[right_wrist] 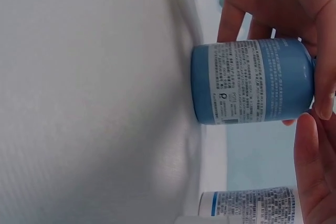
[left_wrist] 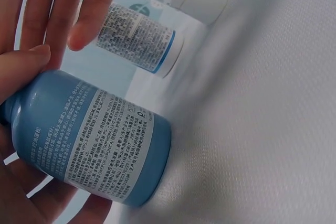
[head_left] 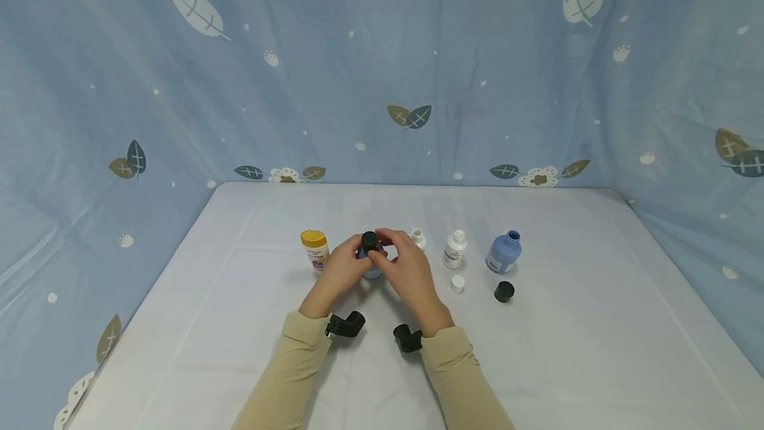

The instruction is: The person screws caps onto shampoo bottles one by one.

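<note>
"Where's the blue bottle, and how's the grip?"

"Three o'clock from the yellow-capped bottle — my left hand curls round the blue one's shoulder, right hand pinches its black cap."

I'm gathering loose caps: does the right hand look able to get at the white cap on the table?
Probably yes: the white cap lies to the right of the right hand, with nothing seen between them, though that hand must first leave the capped blue bottle.
</note>
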A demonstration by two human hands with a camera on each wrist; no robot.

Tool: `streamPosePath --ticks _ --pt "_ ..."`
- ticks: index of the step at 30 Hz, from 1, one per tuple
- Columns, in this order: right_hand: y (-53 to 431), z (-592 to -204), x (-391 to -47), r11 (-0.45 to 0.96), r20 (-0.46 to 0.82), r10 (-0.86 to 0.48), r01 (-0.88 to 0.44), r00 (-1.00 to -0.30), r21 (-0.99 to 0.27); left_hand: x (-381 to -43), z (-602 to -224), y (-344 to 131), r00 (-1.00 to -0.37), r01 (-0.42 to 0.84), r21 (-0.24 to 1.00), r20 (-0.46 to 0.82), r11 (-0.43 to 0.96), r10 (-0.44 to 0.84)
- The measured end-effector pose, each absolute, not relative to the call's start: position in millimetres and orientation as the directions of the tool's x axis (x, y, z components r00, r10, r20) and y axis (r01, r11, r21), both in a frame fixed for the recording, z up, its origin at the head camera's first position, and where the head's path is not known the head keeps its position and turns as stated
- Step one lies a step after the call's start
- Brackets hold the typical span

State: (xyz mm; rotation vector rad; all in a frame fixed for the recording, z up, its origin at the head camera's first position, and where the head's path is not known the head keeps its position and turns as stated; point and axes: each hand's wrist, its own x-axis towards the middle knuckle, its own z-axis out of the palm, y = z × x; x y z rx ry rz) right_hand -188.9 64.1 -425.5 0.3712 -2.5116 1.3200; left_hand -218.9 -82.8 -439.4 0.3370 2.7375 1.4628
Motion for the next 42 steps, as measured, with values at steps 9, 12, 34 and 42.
streamPosePath --ticks 9,12,34,42 --pt "65 -421 -190 0.554 0.388 -0.094 -0.372 -0.917 -0.745 -220 -438 -83 -0.975 0.180 0.826 0.077 0.534 0.210" --pt "67 -416 -190 0.535 0.417 -0.080 -0.392 -0.905 -0.749 -220 -436 -83 -0.973 0.188 0.827 0.083 0.530 0.215" --pt "102 -383 -183 0.337 0.512 0.115 -0.452 -0.851 -0.826 -190 -380 -63 -0.760 0.645 0.715 0.636 0.270 0.132" --pt "120 -387 -179 0.347 0.403 0.026 -0.370 -0.915 -0.862 -158 -354 -46 -0.843 0.534 0.845 0.528 0.030 0.104"
